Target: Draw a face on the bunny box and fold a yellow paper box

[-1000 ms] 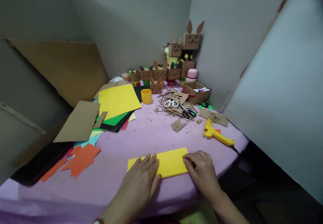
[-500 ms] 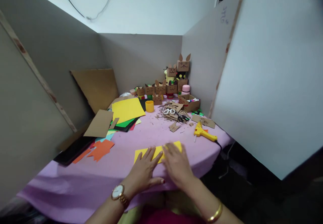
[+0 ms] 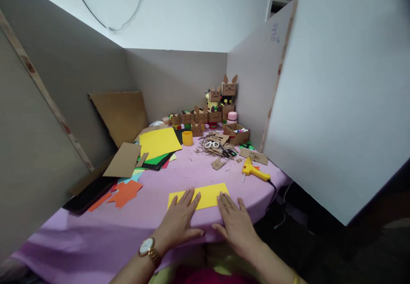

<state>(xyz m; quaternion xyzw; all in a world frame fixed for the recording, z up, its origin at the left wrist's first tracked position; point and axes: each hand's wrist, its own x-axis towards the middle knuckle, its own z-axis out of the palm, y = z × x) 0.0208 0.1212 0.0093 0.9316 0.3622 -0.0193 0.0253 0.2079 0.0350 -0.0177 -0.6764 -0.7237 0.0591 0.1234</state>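
The workspace is enclosed on three sides by grey wall panels (image 3: 176,72). Within them, the surface (image 3: 192,171) is covered by a purple cloth. At the back left, a large cardboard sheet (image 3: 120,115) is propped at a slant. In front of it and to its right, a yellow sheet (image 3: 158,144) is seen on top of a pile of coloured sheets, with a smaller cardboard piece (image 3: 124,160) overlapping the pile at the left.

The left hand (image 3: 181,220) is laid palm down, fingers spread wide; its fingers are rested across the left-middle part of the yellow strip (image 3: 208,195). The right hand (image 3: 235,226) is also held flat and opened out, its fingers closer together, its thumb pointed toward the left hand. Its fingertips are placed on the right end of the strip, at the near edge. The strip is laid flat near the front of the surface, under the fingertips of each hand, and its middle is left uncovered between them. Whether it is folded cannot be told.

Orange paper (image 3: 126,193) is located well to the left of the left hand. A small cardboard box (image 3: 238,136) is placed at the back right. A yellow glue gun (image 3: 256,172) is positioned beyond the right hand, to its right. White-handled scissors (image 3: 211,144) are rested among cardboard scraps. A yellow ring (image 3: 187,138) is stood beside the yellow sheet.
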